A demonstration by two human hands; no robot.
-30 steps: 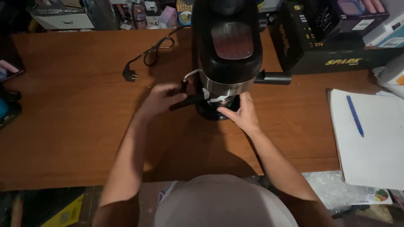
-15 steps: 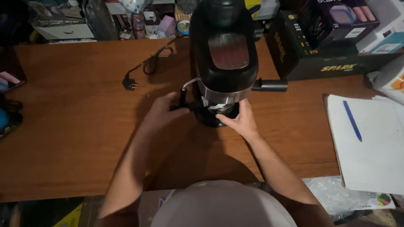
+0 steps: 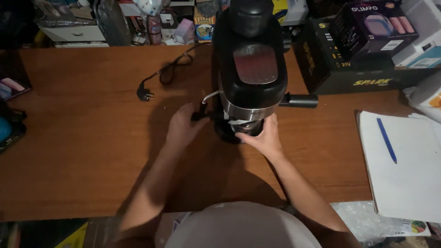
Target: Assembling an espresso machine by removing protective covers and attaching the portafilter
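Hard to read at the front base of the black espresso machine (image 3: 251, 69) — dim light, deep shadow under the brew head, so the part at the bottom front stays a dark blob. Left hand (image 3: 183, 128) curled round a small black handle (image 3: 200, 112) sticking out at the machine's lower left; fingertips hidden behind it, grip looks closed on it. Right hand (image 3: 262, 135) cupped against the dark round part at the base front, w/ fingers wrapped under & out of sight — can't tell if grasping or just pressing. Forearms cut off at the bottom edge by a pale rounded shape (image 3: 241, 227), prob. the wearer's own body. Machine stands upright near the far-centre of the brown wooden table (image 3: 82, 151), front facing the wearer, long axis running vertical, seen from above so foreshortened. Black side knob arm (image 3: 298, 100) pointing right. Thin white tube (image 3: 210, 95) curving off the left side. Power cord & plug (image 3: 146, 94) lying loose to the left, unplugged, cord trailing back toward the machine's rear. Right of it, well apart: white paper pad (image 3: 404, 183) w/ a blue pen (image 3: 387, 140) on top. Black cardboard box (image 3: 349, 69) behind, partly hidden by the machine.
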